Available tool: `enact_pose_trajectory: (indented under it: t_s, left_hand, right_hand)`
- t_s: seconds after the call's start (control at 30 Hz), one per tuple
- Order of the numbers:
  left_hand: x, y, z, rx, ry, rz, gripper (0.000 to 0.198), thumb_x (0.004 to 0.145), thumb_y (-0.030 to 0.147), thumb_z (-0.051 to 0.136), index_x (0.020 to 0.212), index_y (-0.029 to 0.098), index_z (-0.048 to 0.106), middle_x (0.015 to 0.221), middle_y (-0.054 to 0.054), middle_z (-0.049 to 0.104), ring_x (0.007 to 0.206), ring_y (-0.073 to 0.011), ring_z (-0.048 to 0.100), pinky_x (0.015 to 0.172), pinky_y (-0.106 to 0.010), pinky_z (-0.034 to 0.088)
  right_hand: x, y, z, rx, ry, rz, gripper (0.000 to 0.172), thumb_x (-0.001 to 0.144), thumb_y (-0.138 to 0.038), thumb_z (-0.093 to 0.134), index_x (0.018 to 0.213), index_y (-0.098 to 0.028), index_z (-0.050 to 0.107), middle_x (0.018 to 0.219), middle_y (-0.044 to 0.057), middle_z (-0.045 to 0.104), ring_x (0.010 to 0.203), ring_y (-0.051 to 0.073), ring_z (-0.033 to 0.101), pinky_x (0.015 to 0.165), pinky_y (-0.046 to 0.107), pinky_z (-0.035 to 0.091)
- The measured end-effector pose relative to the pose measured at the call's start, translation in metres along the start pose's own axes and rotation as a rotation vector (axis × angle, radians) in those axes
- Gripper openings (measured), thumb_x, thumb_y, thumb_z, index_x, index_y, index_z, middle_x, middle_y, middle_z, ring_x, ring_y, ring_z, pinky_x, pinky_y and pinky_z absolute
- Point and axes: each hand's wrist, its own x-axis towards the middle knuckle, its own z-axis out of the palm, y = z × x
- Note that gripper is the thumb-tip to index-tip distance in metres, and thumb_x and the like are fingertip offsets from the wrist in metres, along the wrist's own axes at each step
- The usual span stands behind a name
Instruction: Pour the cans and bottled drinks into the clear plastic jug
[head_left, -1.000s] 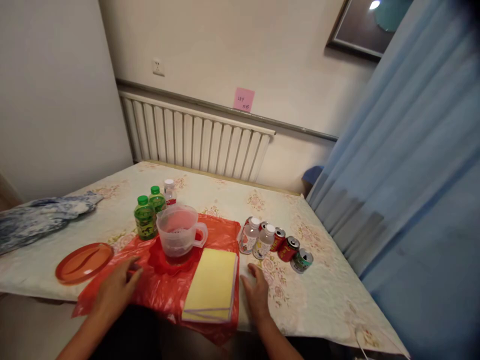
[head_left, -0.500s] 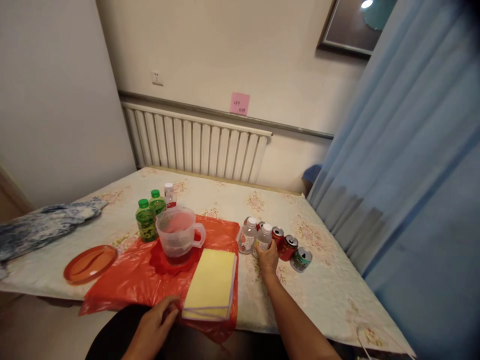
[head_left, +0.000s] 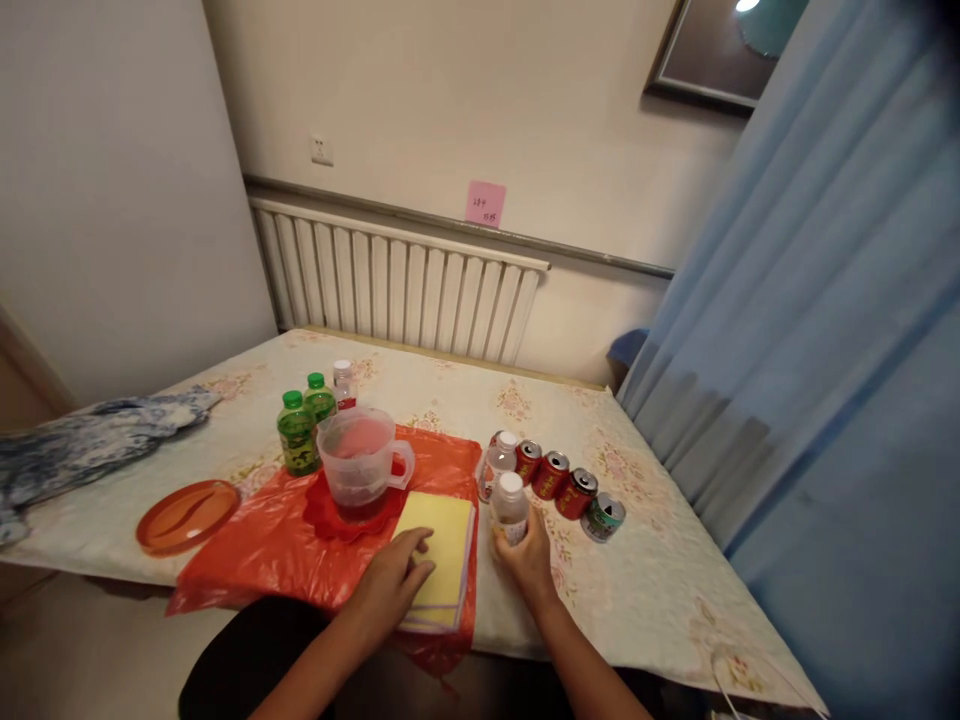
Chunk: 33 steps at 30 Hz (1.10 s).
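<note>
My right hand [head_left: 527, 560] is wrapped around a clear plastic bottle [head_left: 510, 508] with a white cap, held upright at the front of another white-capped clear bottle [head_left: 501, 462]. My left hand [head_left: 395, 575] hovers over a stack of yellow cloths [head_left: 442, 535], thumb and fingers apart, with nothing in it. Left of the cloths, a translucent measuring jug [head_left: 358, 465] stands in a red scalloped dish [head_left: 319, 512], on a red plastic bag [head_left: 247, 575]. Behind the held bottle stand several red cans [head_left: 551, 475] in a slanting row, ending with a green can [head_left: 603, 517].
Two green bottles [head_left: 298, 435] and a white-capped bottle [head_left: 343, 385] stand behind the jug. An orange plate [head_left: 187, 517] and patterned fabric [head_left: 105, 440] lie at the left. A blue curtain [head_left: 750, 350] hangs along the right; a radiator [head_left: 397, 285] runs behind the table.
My right hand has drawn the bottle toward me and slightly left, away from the cans. My left hand has risen from the table edge and moved right over the yellow cloths.
</note>
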Motion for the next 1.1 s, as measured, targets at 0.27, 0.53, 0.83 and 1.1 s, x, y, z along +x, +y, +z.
enact_pose_trajectory:
  t_s: [0.27,0.53,0.83,1.1]
  left_hand:
    - [0.020,0.051,-0.033,0.089,0.088,0.282,0.046,0.089,0.027,0.054,0.134,0.025,0.047,0.126,-0.011,0.057,0.106,-0.0225,0.059,0.095,-0.039,0.049]
    - [0.002,0.037,-0.076,0.145,0.308,0.279,0.026,0.087,0.026,0.055,0.113,0.021,0.058,0.106,-0.007,0.061,0.099,-0.0217,0.060,0.087,-0.034,0.049]
    - [-0.004,0.006,-0.099,-0.408,0.581,-0.128,0.029,0.079,0.040,0.063,0.098,0.020,0.056,0.064,0.006,0.049,0.055,-0.0122,0.049,0.055,-0.025,0.042]
    - [-0.042,-0.085,-0.066,-1.347,0.172,-0.444,0.044,0.069,0.040,0.081,0.100,0.020,0.059,0.086,-0.003,0.068,0.072,-0.0145,0.065,0.071,-0.028,0.053]
  right_hand:
    - [-0.009,-0.077,-0.013,0.130,-0.358,-0.280,0.062,0.066,-0.011,0.058,0.127,-0.019,0.046,0.117,0.010,0.058,0.111,0.025,0.054,0.099,0.039,0.045]
    - [0.020,-0.134,0.002,0.142,-0.478,-0.507,0.055,0.067,-0.009,0.056,0.120,-0.019,0.050,0.107,0.008,0.057,0.102,0.025,0.054,0.092,0.041,0.046]
    - [0.073,-0.157,0.019,0.045,-0.510,-0.585,0.059,0.066,-0.012,0.060,0.123,-0.020,0.049,0.114,0.010,0.059,0.106,0.027,0.054,0.093,0.040,0.044]
    - [0.140,-0.161,0.037,-0.329,-0.521,-0.733,0.065,0.066,-0.014,0.062,0.130,-0.016,0.048,0.123,0.014,0.056,0.111,0.029,0.048,0.097,0.043,0.038]
